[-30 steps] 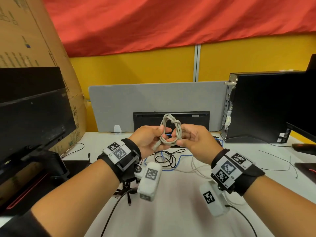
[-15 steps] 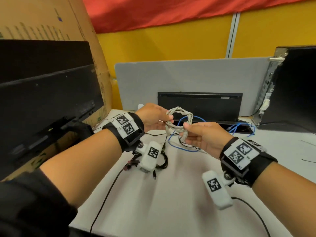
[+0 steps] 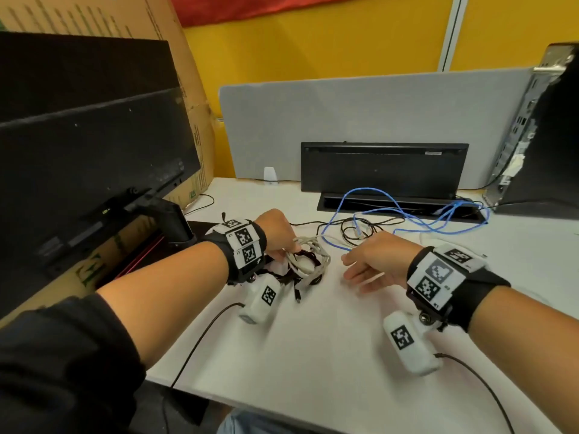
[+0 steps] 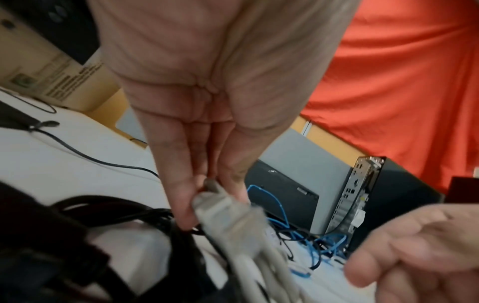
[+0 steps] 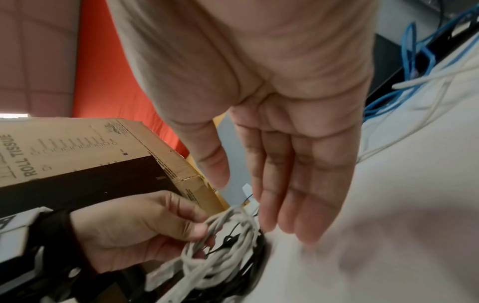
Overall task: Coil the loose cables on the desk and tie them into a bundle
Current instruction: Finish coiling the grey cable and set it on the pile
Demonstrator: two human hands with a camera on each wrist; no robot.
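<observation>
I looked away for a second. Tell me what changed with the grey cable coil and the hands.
The grey cable coil came down from chest height to the desk, onto dark cables. The right hand let go and now hangs open beside it. The left hand still pinches the coil. The blue cable lies loose as before.

Yellow wall, red drape, grey partition behind a white desk.

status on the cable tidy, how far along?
Done: the grey cable is coiled and knotted. In hand: the left hand pinches it, lowering it beside a black cable coil; the right hand is open, empty. Left: blue cable and thin black cable lie loose.
</observation>
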